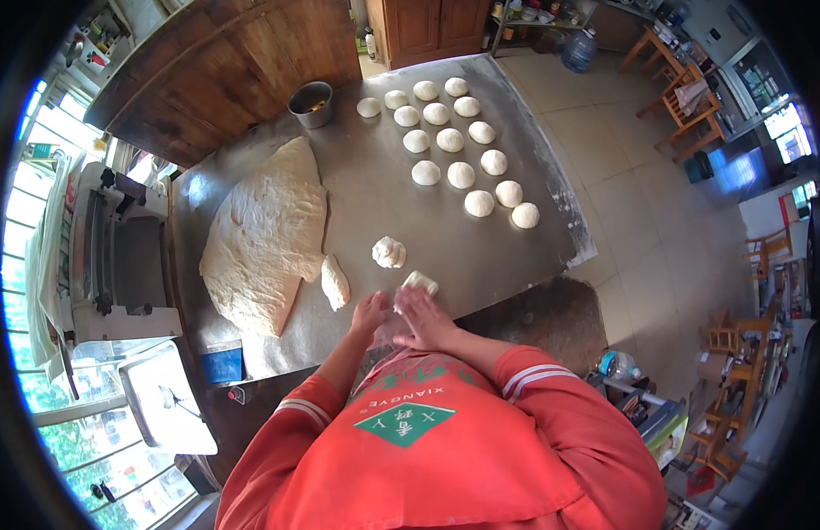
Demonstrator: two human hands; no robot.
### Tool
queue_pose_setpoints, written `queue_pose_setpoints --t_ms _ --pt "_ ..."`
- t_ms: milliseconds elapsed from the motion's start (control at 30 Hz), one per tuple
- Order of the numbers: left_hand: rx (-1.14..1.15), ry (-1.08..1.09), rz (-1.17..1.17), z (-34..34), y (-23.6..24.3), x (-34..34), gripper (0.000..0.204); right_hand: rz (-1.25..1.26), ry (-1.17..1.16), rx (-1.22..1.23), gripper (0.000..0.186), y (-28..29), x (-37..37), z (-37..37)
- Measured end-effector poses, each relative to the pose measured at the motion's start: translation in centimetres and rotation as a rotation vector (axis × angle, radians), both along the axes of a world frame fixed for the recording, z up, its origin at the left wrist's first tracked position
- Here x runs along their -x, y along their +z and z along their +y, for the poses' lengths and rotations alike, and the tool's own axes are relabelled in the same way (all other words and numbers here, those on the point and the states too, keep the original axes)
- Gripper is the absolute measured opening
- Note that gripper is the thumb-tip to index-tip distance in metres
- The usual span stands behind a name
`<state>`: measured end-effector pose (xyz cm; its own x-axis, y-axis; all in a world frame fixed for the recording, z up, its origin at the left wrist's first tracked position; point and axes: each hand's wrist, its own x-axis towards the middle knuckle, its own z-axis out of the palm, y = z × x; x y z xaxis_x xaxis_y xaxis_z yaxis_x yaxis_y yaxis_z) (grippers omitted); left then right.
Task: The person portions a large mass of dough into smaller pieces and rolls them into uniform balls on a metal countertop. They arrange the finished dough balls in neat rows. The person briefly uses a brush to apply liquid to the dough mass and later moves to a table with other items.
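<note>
Dough piece (422, 281) lay partly under right hand (427, 321), fingers extended; left hand (369, 313) sat close beside, grip unclear.

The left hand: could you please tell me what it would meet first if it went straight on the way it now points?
Probably the lumpy ball of dough on the grey table, ahead of the left hand, though its curled fingers and unclear height leave the line uncertain.

The dough piece (422, 282) is partly hidden by the right grip (426, 321). The contents (317, 106) of the pot (304, 95) cannot be identified.
</note>
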<state>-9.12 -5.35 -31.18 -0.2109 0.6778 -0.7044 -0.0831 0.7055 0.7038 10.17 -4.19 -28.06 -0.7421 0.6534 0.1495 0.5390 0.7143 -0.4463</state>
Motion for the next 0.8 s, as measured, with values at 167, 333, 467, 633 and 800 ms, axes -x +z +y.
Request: queue_pose_setpoints --t_ms 167,333,467,633,800 --pt "0.123 0.091 -0.174 0.5 -0.4 -1.9 0.035 0.271 -0.368 0.137 0.059 -0.1 1.4 0.4" --pt "0.232 0.098 -0.318 1.7 0.6 -3.9 0.030 0.254 -0.410 0.411 0.027 0.5 1.1 -0.9" --pt "-0.193 0.085 -0.655 0.6 2.4 -3.9 0.037 0.573 -0.951 0.493 0.048 3.0 1.2 1.6" --pt "-0.199 0.324 -0.808 0.8 13.5 -2.5 0.044 0.419 -0.736 0.143 0.037 9.9 2.0 4.3" --pt "-0.437 0.166 -0.979 -0.8 19.0 -0.3 0.041 0.656 -0.099 -0.171 0.023 19.9 5.8 1.3"
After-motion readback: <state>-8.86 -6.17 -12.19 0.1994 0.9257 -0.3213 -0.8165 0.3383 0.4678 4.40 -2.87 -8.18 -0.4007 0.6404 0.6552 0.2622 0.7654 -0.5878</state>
